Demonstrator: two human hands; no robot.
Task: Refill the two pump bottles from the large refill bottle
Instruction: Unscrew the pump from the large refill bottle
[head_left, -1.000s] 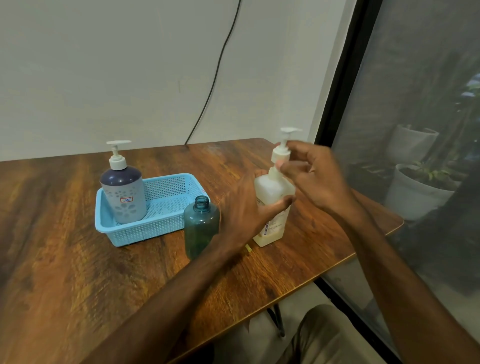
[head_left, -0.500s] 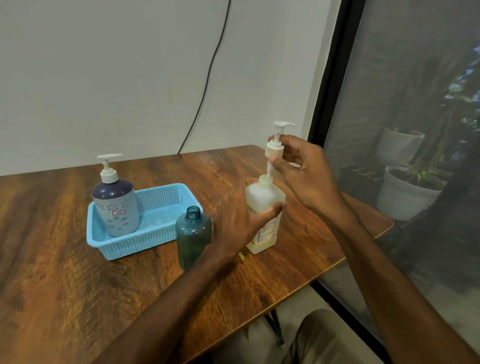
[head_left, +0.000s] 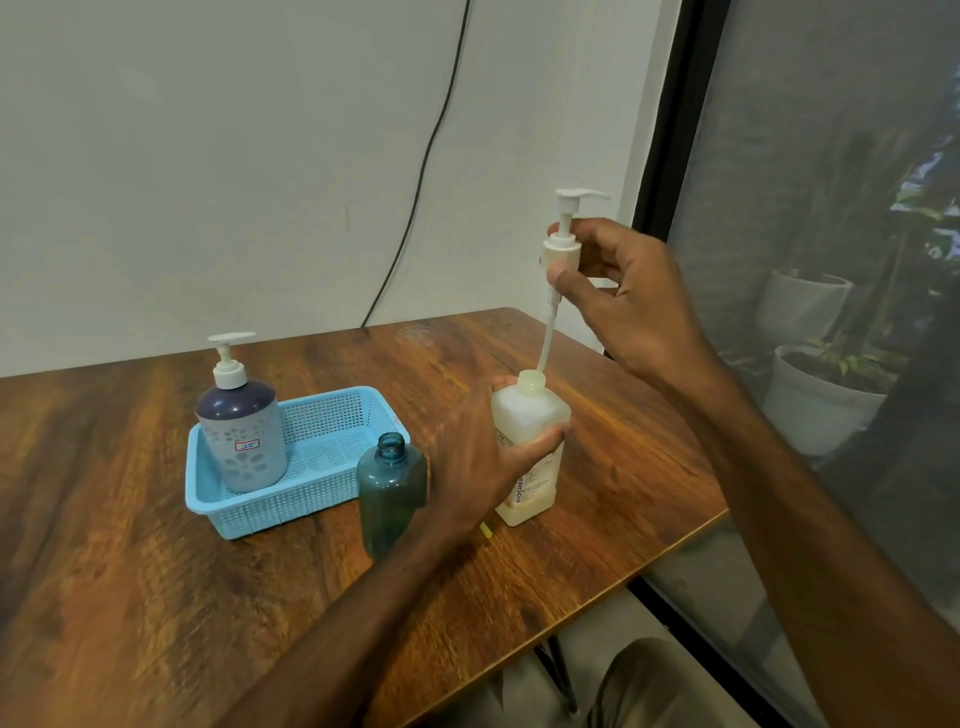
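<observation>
The step in hand looks to be taking the pump (head_left: 563, 244) out of the cream bottle (head_left: 530, 415) so that it can be filled. To do it well, the person should draw the pump straight up along the line of the neck until the tube (head_left: 545, 343) comes clear. The bottle should be kept pressed to the table (head_left: 156, 597), and the tube left to drip over the opening. The tube is thin and bends, so a sideways pull could flick soap or tip the bottle.

The right hand (head_left: 623, 296) pinches the pump's collar between thumb and fingertips. It holds the pump well above the bottle, with the tube's lower end inside the neck. The left hand (head_left: 483, 457) wraps round the bottle's upper body and holds it upright on the table.

The teal bottle (head_left: 389, 493), uncapped, stands just beside the left wrist. The grey pump bottle (head_left: 241, 441) stands in the blue basket (head_left: 270, 512) with its pump on.
</observation>
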